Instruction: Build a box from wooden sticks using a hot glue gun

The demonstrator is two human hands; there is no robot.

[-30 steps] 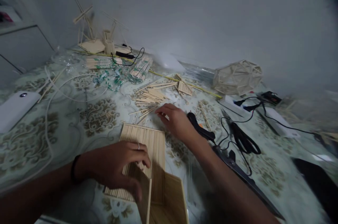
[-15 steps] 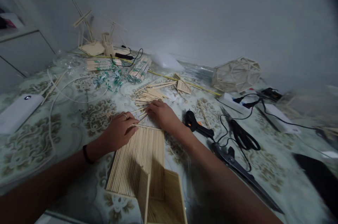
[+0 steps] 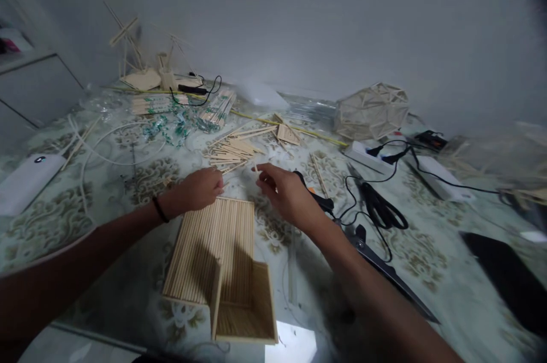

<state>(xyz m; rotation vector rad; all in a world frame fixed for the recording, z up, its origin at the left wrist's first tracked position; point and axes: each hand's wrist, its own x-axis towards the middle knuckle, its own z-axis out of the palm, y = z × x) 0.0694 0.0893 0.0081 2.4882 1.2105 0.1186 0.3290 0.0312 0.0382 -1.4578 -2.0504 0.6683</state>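
A flat panel of thin wooden sticks (image 3: 213, 237) lies on the patterned table, joined to a small open stick box (image 3: 245, 309) at its near end. My left hand (image 3: 199, 191) hovers at the panel's far left corner with its fingers curled closed; what they hold is hidden. My right hand (image 3: 285, 193) is raised just beyond the panel's far right corner, thumb and fingers pinched on a thin wooden stick (image 3: 255, 167). A pile of loose sticks (image 3: 228, 151) lies just past both hands.
A black glue gun (image 3: 318, 199), black scissors (image 3: 378, 209) and long shears (image 3: 387, 274) lie right of my right hand among cables. A geodesic stick model (image 3: 371, 112), white power strip (image 3: 365, 158), white power bank (image 3: 23, 180) and stick windmills (image 3: 137, 64) ring the table.
My left hand slid from the panel's middle up to its far edge. My right hand went to the loose sticks, then lifted away with a stick. The view shifted slightly right.
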